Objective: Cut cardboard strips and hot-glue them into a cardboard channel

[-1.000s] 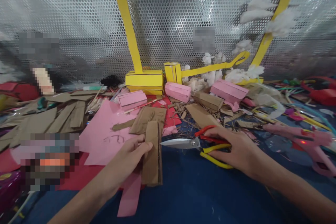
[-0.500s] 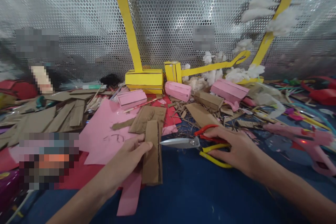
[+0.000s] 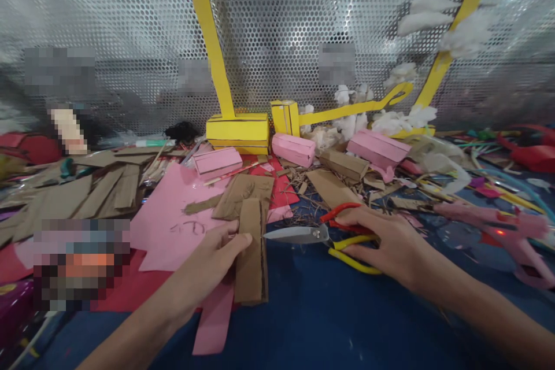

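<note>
My left hand (image 3: 223,251) grips the left edge of a narrow brown cardboard piece (image 3: 251,269), thumb on top and fingers partly hidden beneath. My right hand (image 3: 381,237) holds a pair of scissors (image 3: 299,235) by its handles, one red and one yellow. The scissor blades lie together and point left, their tip close to the right edge of the cardboard; whether they touch I cannot tell. Under my left hand lie a large pink sheet (image 3: 169,219) and a pink strip (image 3: 212,324). A crumpled cardboard piece (image 3: 247,193) sits just behind.
A pink glue gun (image 3: 498,222) with a lit red light lies at right. Pink boxes (image 3: 293,150) and a yellow box (image 3: 237,132) stand at the back before a perforated metal wall (image 3: 277,29). Cardboard scraps (image 3: 56,202) pile up at left. White fluffy tufts (image 3: 403,121) sit at back right.
Almost nothing differs. The scissors and my right hand have shifted very slightly left; my left hand keeps its hold on the cardboard piece.
</note>
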A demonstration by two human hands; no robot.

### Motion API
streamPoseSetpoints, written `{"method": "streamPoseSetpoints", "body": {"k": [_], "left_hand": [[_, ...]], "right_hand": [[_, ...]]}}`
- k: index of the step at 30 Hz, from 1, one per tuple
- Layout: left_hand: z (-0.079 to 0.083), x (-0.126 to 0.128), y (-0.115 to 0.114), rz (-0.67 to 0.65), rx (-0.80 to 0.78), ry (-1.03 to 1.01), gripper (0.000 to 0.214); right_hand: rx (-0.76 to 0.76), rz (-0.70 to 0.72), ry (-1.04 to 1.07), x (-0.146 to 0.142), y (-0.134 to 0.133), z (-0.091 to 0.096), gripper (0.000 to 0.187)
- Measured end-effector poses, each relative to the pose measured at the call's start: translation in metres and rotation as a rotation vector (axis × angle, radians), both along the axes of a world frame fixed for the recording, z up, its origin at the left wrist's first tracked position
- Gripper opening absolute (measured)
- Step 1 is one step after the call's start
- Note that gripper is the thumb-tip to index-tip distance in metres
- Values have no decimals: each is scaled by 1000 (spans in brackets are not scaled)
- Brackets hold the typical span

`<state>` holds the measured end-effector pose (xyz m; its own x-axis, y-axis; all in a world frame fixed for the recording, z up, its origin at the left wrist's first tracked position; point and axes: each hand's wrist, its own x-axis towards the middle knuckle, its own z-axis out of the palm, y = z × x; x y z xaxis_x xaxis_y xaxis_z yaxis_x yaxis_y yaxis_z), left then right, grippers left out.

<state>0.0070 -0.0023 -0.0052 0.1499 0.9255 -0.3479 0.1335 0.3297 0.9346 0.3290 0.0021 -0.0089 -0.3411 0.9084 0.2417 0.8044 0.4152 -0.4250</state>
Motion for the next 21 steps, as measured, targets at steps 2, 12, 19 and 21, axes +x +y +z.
{"method": "streamPoseSetpoints", "body": {"k": [2, 12, 19, 21], "left_hand": [[-1, 0, 0, -6, -6, -16, 28], [0, 0, -2, -17, -19, -31, 29], [-1, 0, -2, -25, -3, -36, 32], [-1, 0, -2, -29, 10, -54, 32]], "right_hand": [[1, 0, -7, 0, 0, 0, 29], [-7, 3, -17, 1, -1, -1, 28], [-12, -15, 14, 4, 1, 3, 28], [-8, -21, 14, 7, 3, 3, 28]]}}
